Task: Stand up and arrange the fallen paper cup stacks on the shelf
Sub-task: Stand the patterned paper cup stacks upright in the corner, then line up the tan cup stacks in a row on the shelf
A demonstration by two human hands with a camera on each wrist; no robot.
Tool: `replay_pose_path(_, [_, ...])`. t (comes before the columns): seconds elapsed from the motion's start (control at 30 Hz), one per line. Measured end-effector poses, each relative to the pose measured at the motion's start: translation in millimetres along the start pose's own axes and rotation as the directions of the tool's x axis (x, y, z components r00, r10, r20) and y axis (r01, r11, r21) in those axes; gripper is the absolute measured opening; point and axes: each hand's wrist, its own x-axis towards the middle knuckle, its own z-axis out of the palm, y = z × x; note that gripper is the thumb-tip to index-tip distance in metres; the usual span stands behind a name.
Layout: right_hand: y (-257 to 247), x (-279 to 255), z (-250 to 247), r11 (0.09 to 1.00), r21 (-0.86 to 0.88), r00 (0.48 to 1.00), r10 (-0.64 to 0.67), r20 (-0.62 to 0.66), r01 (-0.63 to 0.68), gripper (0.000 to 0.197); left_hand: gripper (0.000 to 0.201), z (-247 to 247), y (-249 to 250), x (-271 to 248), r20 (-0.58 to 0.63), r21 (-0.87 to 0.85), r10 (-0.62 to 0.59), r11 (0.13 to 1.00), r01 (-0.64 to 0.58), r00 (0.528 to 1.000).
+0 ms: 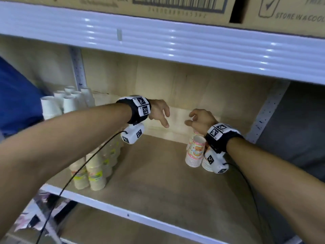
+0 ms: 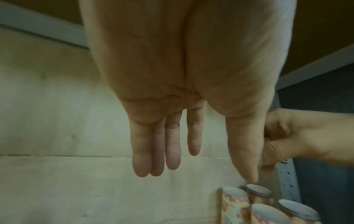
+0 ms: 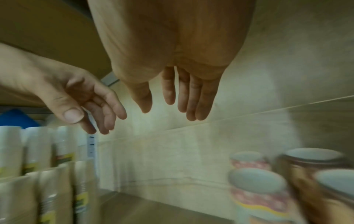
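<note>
Pink patterned paper cup stacks (image 1: 194, 152) stand upright at the right of the wooden shelf (image 1: 158, 178), below my right wrist; the same stacks (image 3: 258, 186) show blurred in the right wrist view. Cream and green cup stacks (image 1: 95, 169) stand in rows at the shelf's left. My left hand (image 1: 161, 112) hovers over the shelf's middle with fingers relaxed and empty (image 2: 172, 144). My right hand (image 1: 199, 120) hangs above the pink stacks, fingers loose and holding nothing (image 3: 184, 97). The two hands are close but apart.
White cup stacks (image 1: 58, 104) stand beyond the left upright. A white shelf beam (image 1: 158, 44) with cardboard boxes (image 1: 175, 6) on top hangs close above. A perforated upright (image 1: 267, 111) bounds the right side. A blue object (image 1: 15, 99) is at the far left.
</note>
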Motion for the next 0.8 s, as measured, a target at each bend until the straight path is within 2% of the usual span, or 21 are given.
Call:
replay_pose_path(0.23, [-107.3, -11.6, 48.6, 0.973, 0.059, 0.968, -0.227, 0.109, 0.222, 0.034, 0.057, -32.8, -71.0, -73.3, -0.051, -0.012, -0.150, 0.989, 0.149, 0.987])
replay_pose_path(0.33, [-151.7, -25.2, 69.5, 0.943, 0.097, 0.929, -0.331, 0.163, 0.319, 0.032, 0.047, -31.1, -101.3, -103.8, -0.058, -0.014, -0.202, 0.979, 0.201, 0.978])
replay_pose_path(0.47, [-196.0, -52.4, 94.6, 0.896, 0.165, 0.866, -0.441, 0.237, 0.412, 0.032, 0.046, -21.3, -136.9, -139.8, -0.063, -0.022, -0.275, 0.962, 0.274, 0.959])
replay_pose_path(0.63, [-221.1, -73.9, 125.7, 0.869, 0.165, 0.814, -0.495, 0.303, 0.467, 0.030, 0.044, 0.6, -169.2, -171.2, -0.065, -0.082, -0.354, 0.934, 0.349, 0.933])
replay_pose_path(0.7, [-223.4, -79.6, 133.6, 0.861, 0.153, 0.804, -0.508, 0.310, 0.485, 0.028, 0.040, 10.6, -174.8, -179.0, -0.076, -0.111, -0.366, 0.927, 0.357, 0.927])
replay_pose_path(0.8, [-222.9, -87.1, 141.9, 0.863, 0.146, 0.799, -0.504, 0.330, 0.484, 0.020, 0.046, 25.2, -182.2, -184.2, -0.088, -0.137, -0.384, 0.919, 0.371, 0.919])
